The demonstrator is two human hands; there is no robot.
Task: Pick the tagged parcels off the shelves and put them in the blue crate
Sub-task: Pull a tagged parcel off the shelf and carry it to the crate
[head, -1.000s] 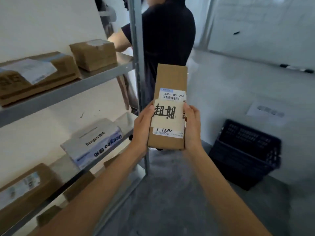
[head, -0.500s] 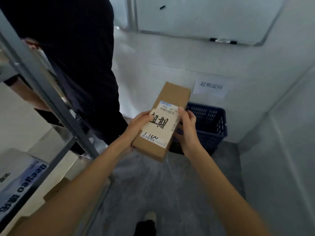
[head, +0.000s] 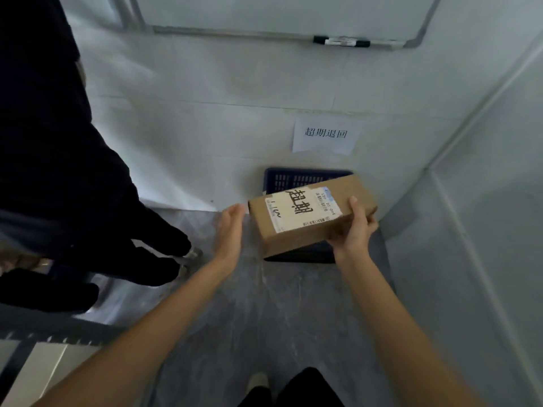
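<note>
A brown cardboard parcel (head: 296, 235) with a white handwritten tag and a barcode label lies flat in the air over the blue crate (head: 296, 180). My right hand (head: 354, 229) grips its right end, thumb on top and fingers under it. Just left of the parcel's near-left corner is my left hand (head: 230, 227), flat and apart from the box, holding nothing. The crate stands on the grey floor against the white wall, and the parcel covers most of it.
Another person in dark clothes (head: 58, 177) stands close on the left, shoes near the shelf frame (head: 50, 333). A paper sign (head: 324, 136) hangs on the wall above the crate, a whiteboard ledge with a marker (head: 340, 41) higher up. A white wall closes the right side.
I have turned from the shelves and come close to the crate. The parcel has swung from upright to flat over the crate. My left hand has let go; only my right hand holds it.
</note>
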